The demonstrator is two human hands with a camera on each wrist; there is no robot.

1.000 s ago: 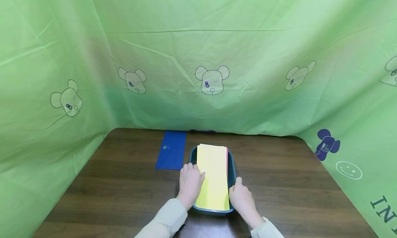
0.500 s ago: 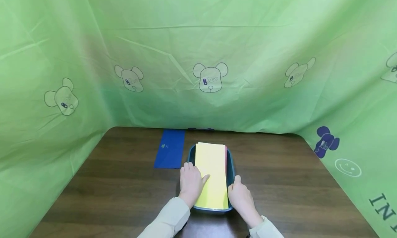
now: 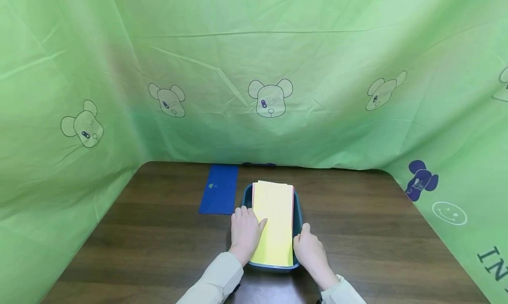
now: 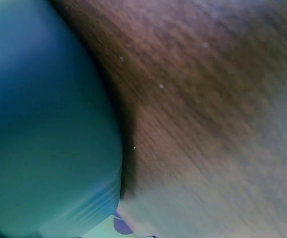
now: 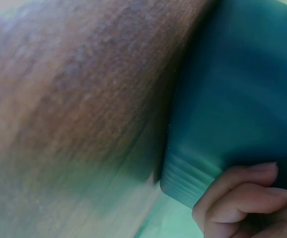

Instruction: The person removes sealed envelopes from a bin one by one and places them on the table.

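Note:
A blue-green plastic bin (image 3: 297, 227) stands on the wooden table, its long side running away from me. A stack of yellow paper sheets (image 3: 275, 220) lies in it, with pink edges showing on both sides. My left hand (image 3: 243, 231) rests over the left rim, thumb extended onto the paper; its fingertips are hidden. On the opposite side my right hand (image 3: 311, 251) grips the right rim. In the right wrist view, curled fingers (image 5: 252, 196) lie against the outside of the bin. The left wrist view shows the bin's outer wall (image 4: 54, 129) without the hand.
A flat blue envelope (image 3: 219, 189) lies on the table left of the bin, towards the back. Green cloth (image 3: 270, 136) with printed bear heads hangs behind the dark wooden table (image 3: 357, 216) and along both sides.
The left thumb has reached further over the paper. The yellow sheets have shifted slightly to the right, and a pink edge now shows on their left too. The bin and right hand stay put.

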